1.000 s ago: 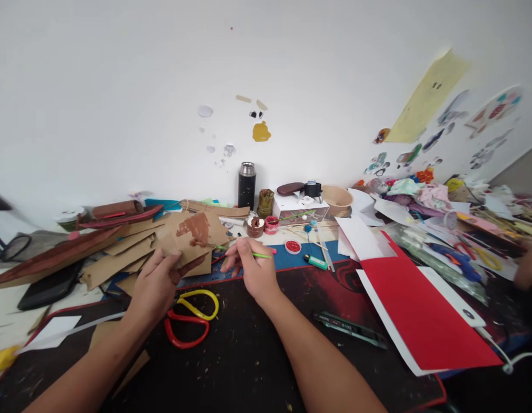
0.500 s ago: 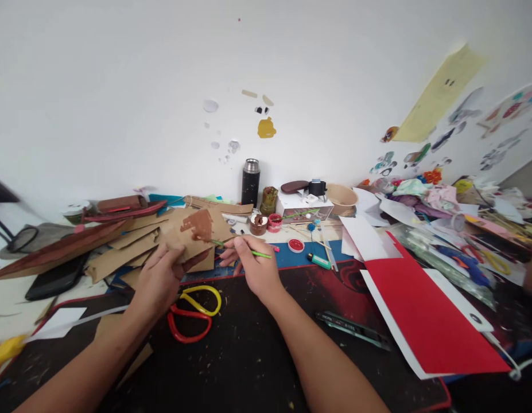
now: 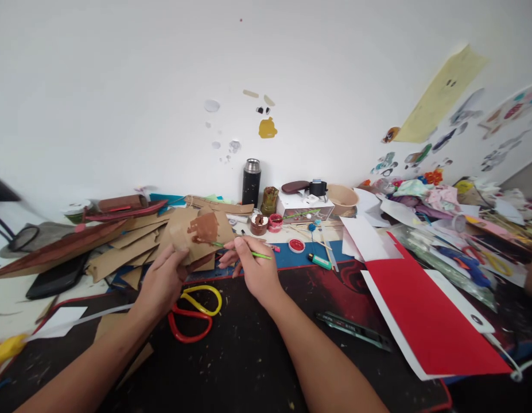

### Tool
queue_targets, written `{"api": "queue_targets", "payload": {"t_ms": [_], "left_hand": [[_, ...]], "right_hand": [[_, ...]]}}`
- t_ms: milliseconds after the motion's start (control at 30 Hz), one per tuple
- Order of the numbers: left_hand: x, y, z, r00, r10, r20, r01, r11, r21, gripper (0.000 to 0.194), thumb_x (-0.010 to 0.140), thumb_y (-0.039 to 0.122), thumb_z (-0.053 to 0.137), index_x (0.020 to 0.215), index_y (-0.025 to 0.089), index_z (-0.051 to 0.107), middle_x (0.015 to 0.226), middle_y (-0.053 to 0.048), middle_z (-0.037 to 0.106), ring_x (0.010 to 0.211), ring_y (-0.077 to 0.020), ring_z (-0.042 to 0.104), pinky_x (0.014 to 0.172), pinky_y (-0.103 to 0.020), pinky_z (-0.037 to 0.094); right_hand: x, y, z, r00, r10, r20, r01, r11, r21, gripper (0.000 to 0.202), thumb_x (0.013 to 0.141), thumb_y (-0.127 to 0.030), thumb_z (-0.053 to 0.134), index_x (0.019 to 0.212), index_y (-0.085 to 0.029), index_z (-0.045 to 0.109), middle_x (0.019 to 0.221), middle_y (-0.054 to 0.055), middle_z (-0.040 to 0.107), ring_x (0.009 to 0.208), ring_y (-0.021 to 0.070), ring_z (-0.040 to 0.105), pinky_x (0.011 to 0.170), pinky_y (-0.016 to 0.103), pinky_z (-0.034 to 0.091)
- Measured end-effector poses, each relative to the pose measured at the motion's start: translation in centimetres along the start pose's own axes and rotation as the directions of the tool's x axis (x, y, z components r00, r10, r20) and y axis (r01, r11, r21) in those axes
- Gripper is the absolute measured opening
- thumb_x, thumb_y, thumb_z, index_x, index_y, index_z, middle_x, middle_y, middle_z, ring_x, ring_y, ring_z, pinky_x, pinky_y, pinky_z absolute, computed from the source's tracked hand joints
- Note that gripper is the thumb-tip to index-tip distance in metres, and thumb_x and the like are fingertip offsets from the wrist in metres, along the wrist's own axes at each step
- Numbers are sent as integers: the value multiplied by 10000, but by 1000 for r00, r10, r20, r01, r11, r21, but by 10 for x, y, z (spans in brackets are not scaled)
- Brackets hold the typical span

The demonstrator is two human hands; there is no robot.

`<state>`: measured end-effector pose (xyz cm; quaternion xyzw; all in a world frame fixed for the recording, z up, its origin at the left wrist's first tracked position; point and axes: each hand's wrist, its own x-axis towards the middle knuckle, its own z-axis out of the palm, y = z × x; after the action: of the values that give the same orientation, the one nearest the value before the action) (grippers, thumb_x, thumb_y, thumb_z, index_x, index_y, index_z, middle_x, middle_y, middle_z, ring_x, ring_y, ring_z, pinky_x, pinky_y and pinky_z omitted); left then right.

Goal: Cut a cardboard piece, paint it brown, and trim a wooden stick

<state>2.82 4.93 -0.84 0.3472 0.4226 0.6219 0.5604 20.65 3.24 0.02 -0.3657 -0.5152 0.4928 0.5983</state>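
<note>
left hand [image 3: 164, 279] pinching the lower edge of a cardboard piece [image 3: 200, 232] at eleven o'clock, right hand [image 3: 257, 269] pinching a green paintbrush [image 3: 260, 255], its tip reaching the brown paint patch [image 3: 205, 228], yellow-and-red-handled scissors [image 3: 190, 322] lying below

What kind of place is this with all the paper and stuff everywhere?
It looks like a craft or art workspace, maybe at home or school. You can tell from the open jar of brown paint, the scissors with red and yellow handles, and the pile of cut cardboard.
</note>
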Motion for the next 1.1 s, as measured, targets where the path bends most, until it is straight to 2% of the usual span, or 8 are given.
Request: {"api": "queue_targets", "payload": {"t_ms": [167, 367, 567, 733, 933, 1100], "left_hand": [[-5, -6, -2, 995, -62, 75, 58, 997, 55, 370, 682, 393, 868, 974, 191, 765, 953, -65, 806, 1040, -341, 753, 921, -428, 630], [-6, -5, -2, 998, -49, 32, 42, 983, 180, 350, 667, 428, 862, 924, 209, 770, 955, -56, 810, 1114, -360, 729, 916, -384, 616], [-8, -3, 4, 990, -66, 124, 52, 992, 113, 476, 705, 451, 829, 1119, 220, 783, 1076, -75, 820, 1111, -360, 736, 962, -451, 610], [-9, -4, 3, 996, -60, 66, 43, 970, 238, 454, 659, 503, 842, 1041, 262, 799, 1001, -51, 822, 1062, -385, 738, 896, -461, 634], [-5, -13, -5, 987, -80, 136, 45, 970, 238, 515, 732, 511, 811, 1172, 246, 778, 1153, -69, 810, 1145, -382, 711, 949, -461, 612], [-4, -16, -13, 992, -70, 102, 40, 962, 269, 482, 736, 534, 835, 1105, 228, 783, 1202, -93, 798, 1153, -371, 710, 947, -407, 598]], "right_hand": [[1, -1, -2, 996, -51, -78, 48, 998, -36, 469, 990, -639, 598, 971, -193, 741, 847, 72, 799, 630, 167, 767, 438, 186, 499], [-1, 3, 3, 999, -19, 47, 20, 1000, -12, 493, 983, -662, 585, 982, -194, 741, 840, 66, 792, 608, 162, 759, 426, 184, 486], [3, 3, -2, 995, -29, -91, 29, 1000, 1, 454, 991, -627, 597, 986, -196, 737, 839, 68, 796, 604, 167, 761, 434, 192, 496], [0, 3, 2, 999, -48, 12, 48, 999, 7, 464, 990, -638, 594, 994, -201, 748, 864, 73, 801, 611, 165, 764, 429, 185, 488], [3, 1, -1, 995, -35, -92, 35, 999, -10, 488, 979, -654, 601, 998, -189, 747, 874, 85, 808, 600, 166, 758, 430, 191, 492], [0, 1, 3, 999, -32, -20, 32, 999, 1, 483, 980, -655, 588, 993, -200, 749, 886, 77, 806, 592, 155, 752, 425, 182, 474]]}}
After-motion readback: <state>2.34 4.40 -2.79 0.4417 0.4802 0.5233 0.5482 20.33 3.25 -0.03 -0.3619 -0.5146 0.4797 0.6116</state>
